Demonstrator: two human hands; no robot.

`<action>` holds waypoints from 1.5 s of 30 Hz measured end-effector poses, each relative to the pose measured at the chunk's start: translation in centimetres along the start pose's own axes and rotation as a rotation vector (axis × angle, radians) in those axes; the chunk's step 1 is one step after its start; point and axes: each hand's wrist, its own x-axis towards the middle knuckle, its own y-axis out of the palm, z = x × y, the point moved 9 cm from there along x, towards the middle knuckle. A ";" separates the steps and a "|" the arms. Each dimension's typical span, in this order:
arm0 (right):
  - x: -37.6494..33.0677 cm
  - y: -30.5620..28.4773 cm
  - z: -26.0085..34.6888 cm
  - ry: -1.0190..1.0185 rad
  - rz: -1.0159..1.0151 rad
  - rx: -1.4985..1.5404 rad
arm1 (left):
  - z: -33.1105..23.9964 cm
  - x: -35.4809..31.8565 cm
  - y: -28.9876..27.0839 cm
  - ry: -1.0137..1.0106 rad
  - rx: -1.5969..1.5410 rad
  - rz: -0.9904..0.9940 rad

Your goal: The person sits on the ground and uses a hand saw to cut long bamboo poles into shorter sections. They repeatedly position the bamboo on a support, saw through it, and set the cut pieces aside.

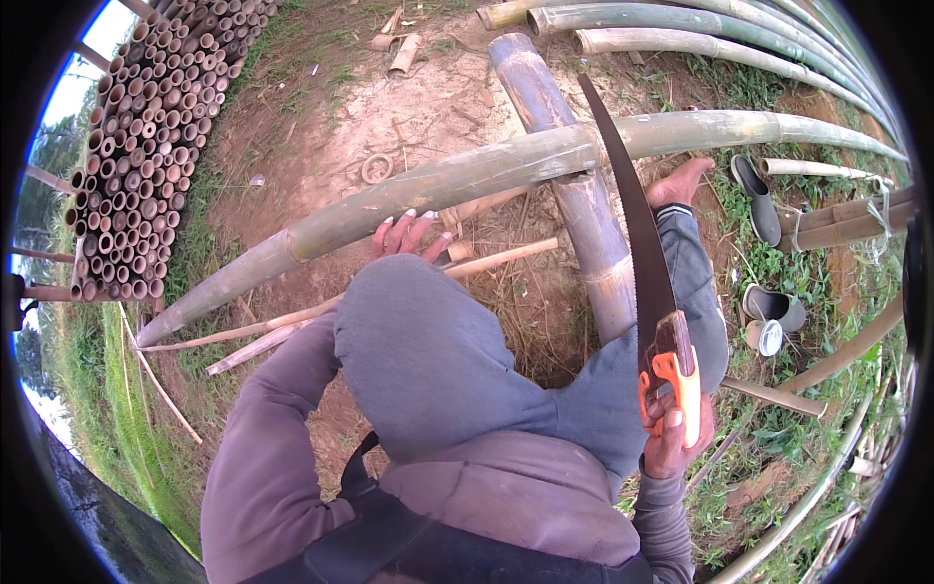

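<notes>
My right hand [671, 438] is closed around the orange handle of a handsaw [637, 214]. Its long dark blade points away from me and passes over a thick bamboo pole [438, 177]. That pole stretches from left to right, resting across a second, darker bamboo piece [595, 229] that slants toward me. Beyond my knee, my left hand [411, 236] is at the pole's near side with its fingers stretched out. The fingertips are at the pole's edge; whether they press on it I cannot tell. My knee hides the palm.
Cut bamboo tubes [146, 165] are stacked at the far left. Several long poles [700, 34] lie at the back right. Thin bamboo strips [282, 326] lie under the pole. On the right are grey shoes [757, 204] and a white cup [770, 339].
</notes>
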 end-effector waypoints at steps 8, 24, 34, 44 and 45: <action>4.0 13.5 -2.1 -0.172 0.227 -0.086 | 8.9 11.2 2.8 -0.538 -0.556 0.228; 3.2 17.1 -2.3 -0.251 0.261 -0.144 | 8.2 15.1 5.7 -0.658 -0.544 0.775; 2.5 17.1 -1.9 -0.270 0.273 -0.217 | 8.1 15.3 5.7 -0.674 -0.513 0.748; 3.3 17.3 -3.0 -0.224 0.284 -0.193 | 7.8 14.8 5.3 -0.699 -0.521 0.760; 3.2 17.1 -3.2 -0.181 0.296 -0.188 | 7.9 14.8 5.2 -0.703 -0.510 0.753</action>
